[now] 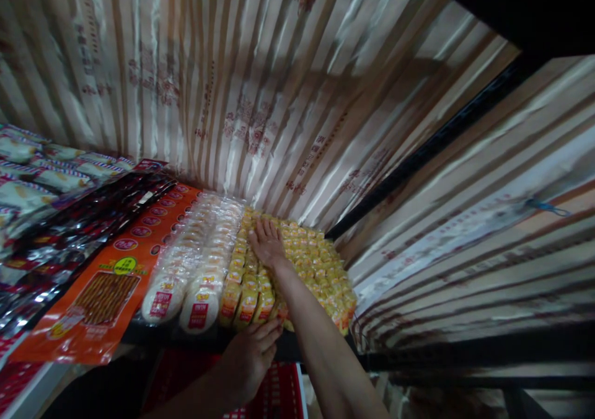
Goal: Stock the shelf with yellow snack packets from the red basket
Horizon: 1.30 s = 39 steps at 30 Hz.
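My right hand (pixel 268 243) lies palm down with its fingers stretched out, on top of the rows of small yellow-wrapped packets (pixel 320 270) towards the back of the shelf. Lower down, my left hand (pixel 252 354) is at the shelf's front edge, fingers extended and close together, against or just in front of the foremost yellow packets. I cannot tell whether its fingertips touch them. Just left of the yellow rows stand two rows of round white cakes (pixel 199 304) in clear wrapping.
Farther left lie an orange snack bag (pixel 100 289), dark shiny packs (pixel 69 227) and pale packets (pixel 28 189). Pleated printed sheeting (pixel 209 66) covers the back and right side. A black rack bar (pixel 432 152) slants on the right. Below the shelf is a red basket (pixel 292 382).
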Available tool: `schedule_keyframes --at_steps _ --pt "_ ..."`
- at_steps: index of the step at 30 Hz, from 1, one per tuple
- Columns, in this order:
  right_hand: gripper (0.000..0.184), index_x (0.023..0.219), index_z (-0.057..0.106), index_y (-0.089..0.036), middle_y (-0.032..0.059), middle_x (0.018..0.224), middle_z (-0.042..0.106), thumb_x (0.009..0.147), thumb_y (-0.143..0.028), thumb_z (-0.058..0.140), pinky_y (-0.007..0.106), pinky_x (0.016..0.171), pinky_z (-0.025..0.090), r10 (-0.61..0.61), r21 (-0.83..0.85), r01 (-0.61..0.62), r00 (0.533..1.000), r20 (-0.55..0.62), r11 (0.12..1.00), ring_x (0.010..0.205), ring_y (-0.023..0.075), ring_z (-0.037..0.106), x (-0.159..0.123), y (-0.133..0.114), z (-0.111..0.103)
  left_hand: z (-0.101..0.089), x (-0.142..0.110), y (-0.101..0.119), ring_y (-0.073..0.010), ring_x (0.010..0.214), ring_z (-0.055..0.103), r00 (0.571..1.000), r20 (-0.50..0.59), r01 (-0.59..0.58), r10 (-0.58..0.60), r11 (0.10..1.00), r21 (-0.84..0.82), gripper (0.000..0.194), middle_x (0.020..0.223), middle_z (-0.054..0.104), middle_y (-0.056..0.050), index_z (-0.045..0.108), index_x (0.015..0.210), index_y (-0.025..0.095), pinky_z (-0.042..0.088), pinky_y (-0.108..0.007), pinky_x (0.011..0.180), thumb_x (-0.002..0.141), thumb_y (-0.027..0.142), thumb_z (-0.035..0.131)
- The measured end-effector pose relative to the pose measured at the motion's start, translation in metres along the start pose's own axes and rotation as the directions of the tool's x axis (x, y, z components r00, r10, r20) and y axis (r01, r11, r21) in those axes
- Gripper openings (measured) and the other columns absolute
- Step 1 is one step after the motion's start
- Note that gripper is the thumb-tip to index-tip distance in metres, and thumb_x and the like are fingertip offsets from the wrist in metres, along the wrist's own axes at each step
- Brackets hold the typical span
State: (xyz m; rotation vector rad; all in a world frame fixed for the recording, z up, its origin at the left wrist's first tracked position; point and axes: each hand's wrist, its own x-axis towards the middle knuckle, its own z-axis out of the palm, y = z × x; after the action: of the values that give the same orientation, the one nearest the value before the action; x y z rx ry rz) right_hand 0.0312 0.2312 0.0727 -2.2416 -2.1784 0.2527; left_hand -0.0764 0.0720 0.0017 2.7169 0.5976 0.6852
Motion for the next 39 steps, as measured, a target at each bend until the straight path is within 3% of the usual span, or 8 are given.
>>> schedule_keyframes --at_steps 7,14,20,24,28,33,39 --pt "0.065 0.147 0.015 -0.021 0.0060 0.154 0.013 0.092 -0.055 0.007 0.041 0.113 0.003 0.011 0.022 -0.011 1.000 0.026 1.000 0.142 0.0188 0.006 0.003 0.006 0.006 0.000 -0.001 -0.003 -0.0198 0.131 0.038 1.000 0.010 -0.029 0.029 1.000 -0.005 0.035 0.135 0.050 -0.009 0.056 0.120 0.009 0.039 -0.033 0.106 0.094 0.018 0.034" --pt "0.063 0.147 0.017 -0.019 0.0057 0.154 0.010 0.093 -0.052 0.011 0.039 0.113 0.002 0.112 0.034 -0.109 0.987 -0.113 0.993 0.142 0.0197 0.003 -0.004 0.016 0.006 0.003 -0.005 -0.003 -0.0214 0.133 0.035 0.999 0.033 -0.044 0.043 0.998 0.042 0.034 0.137 0.048 -0.009 0.057 0.118 0.009 0.037 -0.034 0.107 0.090 0.019 0.041" --pt "0.064 0.146 0.020 -0.015 0.0079 0.152 0.021 0.094 -0.049 0.010 0.038 0.113 0.005 0.110 0.089 -0.105 0.993 -0.049 0.991 0.141 0.0179 0.012 -0.011 0.020 0.009 0.007 -0.008 -0.004 -0.0199 0.133 0.034 0.999 -0.004 -0.052 0.053 0.990 0.128 0.033 0.137 0.048 -0.009 0.057 0.117 0.011 0.037 -0.033 0.107 0.090 0.018 0.040" --pt "0.063 0.146 0.021 -0.016 0.0071 0.153 0.017 0.094 -0.050 0.012 0.039 0.113 0.003 0.102 0.099 -0.093 0.991 -0.086 0.991 0.141 0.0187 0.009 -0.011 0.021 0.010 0.008 -0.009 -0.003 -0.0191 0.132 0.037 0.997 -0.037 -0.068 0.075 0.985 0.157 0.032 0.135 0.050 -0.007 0.059 0.115 0.012 0.037 -0.032 0.107 0.091 0.015 0.039" --pt "0.063 0.146 0.020 -0.015 0.0074 0.154 0.010 0.094 -0.050 0.011 0.044 0.113 0.002 0.208 0.099 -0.193 0.960 -0.186 0.976 0.142 0.0221 0.001 -0.005 0.031 0.003 0.008 -0.009 -0.003 -0.0198 0.132 0.036 0.998 -0.012 -0.062 0.065 0.985 0.163 0.034 0.138 0.048 -0.007 0.057 0.118 0.012 0.039 -0.033 0.105 0.090 0.017 0.040" --pt "0.064 0.145 0.020 -0.008 0.0094 0.153 0.015 0.094 -0.047 0.014 0.041 0.113 0.006 0.188 0.030 -0.186 0.978 -0.090 0.982 0.142 0.0218 0.008 0.005 0.052 0.000 0.015 -0.010 -0.006 -0.0199 0.134 0.032 0.999 0.003 -0.045 0.045 0.991 0.129 0.036 0.139 0.046 -0.006 0.055 0.122 0.013 0.038 -0.034 0.105 0.090 0.019 0.041" --pt "0.066 0.144 0.021 -0.005 0.0112 0.152 0.018 0.094 -0.047 0.014 0.038 0.113 0.006 0.155 0.018 -0.154 0.986 -0.067 0.988 0.141 0.0211 0.012 0.007 0.060 0.009 0.011 -0.007 -0.004 -0.0186 0.134 0.034 0.998 -0.012 -0.056 0.058 0.990 0.130 0.034 0.139 0.047 -0.005 0.055 0.121 0.013 0.040 -0.033 0.103 0.091 0.017 0.040"
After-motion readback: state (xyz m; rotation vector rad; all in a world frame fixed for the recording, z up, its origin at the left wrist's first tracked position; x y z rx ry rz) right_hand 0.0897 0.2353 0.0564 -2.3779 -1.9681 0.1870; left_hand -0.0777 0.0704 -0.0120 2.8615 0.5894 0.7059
